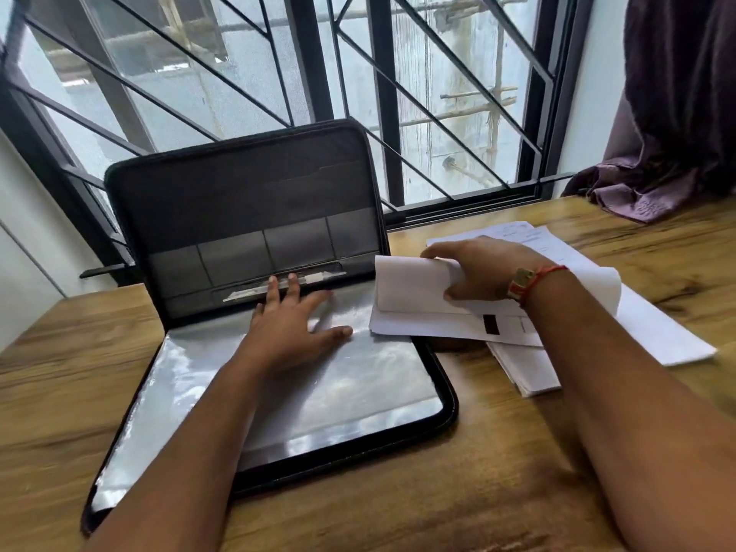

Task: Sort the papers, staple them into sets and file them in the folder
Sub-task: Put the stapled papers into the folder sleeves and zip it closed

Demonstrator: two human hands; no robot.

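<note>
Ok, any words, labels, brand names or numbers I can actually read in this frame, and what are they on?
None can be read.
Far sheets: faint printed lines, too small and blurred.
Sheet under the right hand: a black block and pale boxes, no legible text.
Folder: no brand or label visible.
Strip by the left hand fingers: a pale label, blurred.

No legible text on papers (529,249)

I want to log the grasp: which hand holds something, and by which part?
Right hand grips the folded paper set at its curled fold; left hand holds nothing.
</note>
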